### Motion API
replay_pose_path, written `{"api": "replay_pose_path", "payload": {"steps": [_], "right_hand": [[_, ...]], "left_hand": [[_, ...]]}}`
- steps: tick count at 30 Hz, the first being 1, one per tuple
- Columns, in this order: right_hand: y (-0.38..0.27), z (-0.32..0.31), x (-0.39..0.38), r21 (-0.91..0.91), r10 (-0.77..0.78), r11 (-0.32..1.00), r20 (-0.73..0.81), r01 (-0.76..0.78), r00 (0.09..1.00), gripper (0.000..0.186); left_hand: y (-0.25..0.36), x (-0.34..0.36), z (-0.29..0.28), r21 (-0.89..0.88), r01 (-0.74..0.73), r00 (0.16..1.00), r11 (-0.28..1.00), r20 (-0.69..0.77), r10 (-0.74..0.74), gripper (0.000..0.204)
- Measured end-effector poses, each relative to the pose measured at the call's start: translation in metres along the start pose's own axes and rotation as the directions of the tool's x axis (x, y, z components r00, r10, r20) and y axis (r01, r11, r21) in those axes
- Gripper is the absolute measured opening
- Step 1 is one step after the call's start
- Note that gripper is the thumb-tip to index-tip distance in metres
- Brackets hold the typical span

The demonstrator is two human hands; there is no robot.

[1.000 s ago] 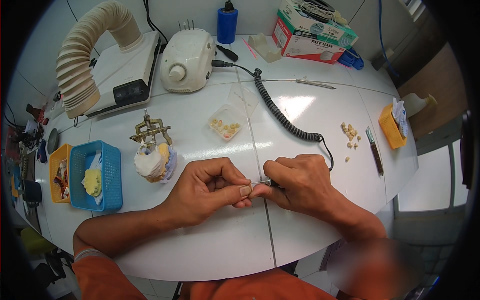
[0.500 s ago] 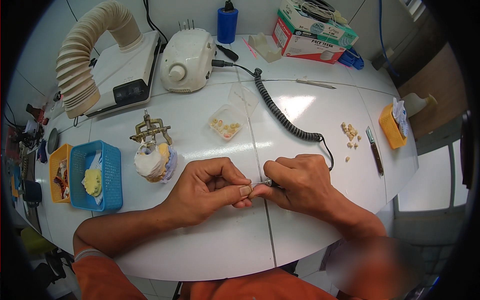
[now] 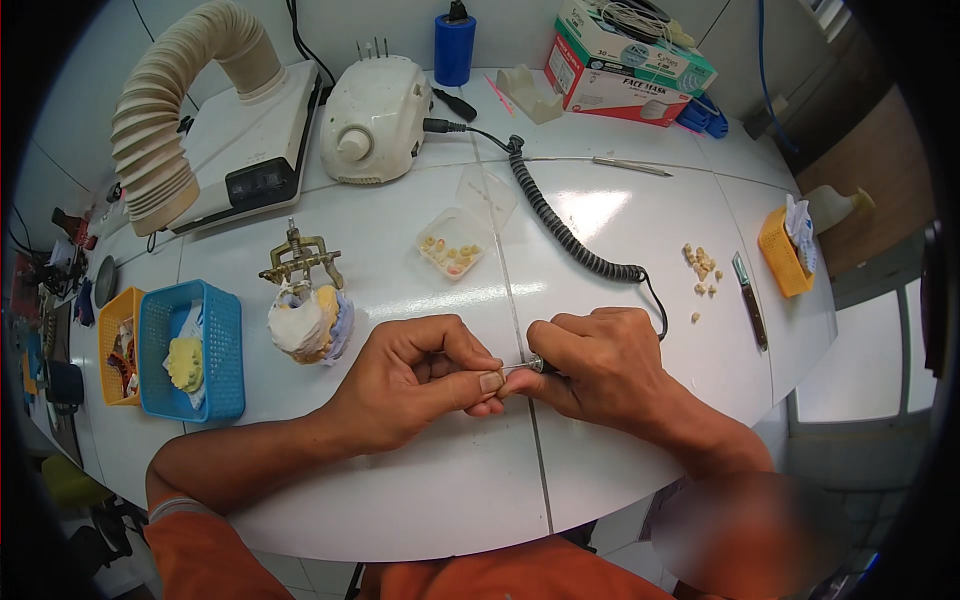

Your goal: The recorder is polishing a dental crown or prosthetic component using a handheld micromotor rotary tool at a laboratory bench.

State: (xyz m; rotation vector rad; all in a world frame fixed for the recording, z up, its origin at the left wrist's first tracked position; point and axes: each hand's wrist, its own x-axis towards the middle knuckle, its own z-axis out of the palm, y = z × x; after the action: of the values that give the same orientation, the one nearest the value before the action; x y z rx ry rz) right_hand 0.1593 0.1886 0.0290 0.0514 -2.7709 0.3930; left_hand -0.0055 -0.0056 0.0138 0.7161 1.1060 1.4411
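At the frame's centre, a small piece (image 3: 497, 381), mostly hidden, is pinched in the left hand (image 3: 415, 380) fingertips; it looks light and fragile, best held by its edges. The right hand (image 3: 600, 365) grips a slim handpiece (image 3: 530, 366) against it, coiled cord (image 3: 565, 225) trailing toward the upper centre. Nothing has visibly moved since earlier.

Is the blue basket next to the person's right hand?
No, the blue basket sits far on the left of the table, beyond the left hand, away from the right hand.
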Motion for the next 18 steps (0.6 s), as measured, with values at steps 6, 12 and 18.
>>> {"api": "replay_pose_path", "payload": {"steps": [6,12,18], "right_hand": [[-0.0004,0.0007,-0.0007,-0.008,0.001,1.0,0.002,-0.001,1.0,0.053],[-0.0003,0.0007,-0.0003,-0.004,-0.006,1.0,-0.01,0.006,1.0,0.054],[-0.0004,0.0006,-0.0002,-0.012,0.009,1.0,0.003,-0.009,1.0,0.054]], "left_hand": [[-0.0012,-0.0009,0.0004,-0.026,-0.004,1.0,1.0,-0.003,0.004,0.007],[-0.0013,-0.0005,0.0005,-0.038,0.002,1.0,0.999,-0.01,-0.002,0.006],[-0.0012,-0.0004,-0.0003,-0.02,-0.006,1.0,1.0,-0.004,0.005,0.006]]}}
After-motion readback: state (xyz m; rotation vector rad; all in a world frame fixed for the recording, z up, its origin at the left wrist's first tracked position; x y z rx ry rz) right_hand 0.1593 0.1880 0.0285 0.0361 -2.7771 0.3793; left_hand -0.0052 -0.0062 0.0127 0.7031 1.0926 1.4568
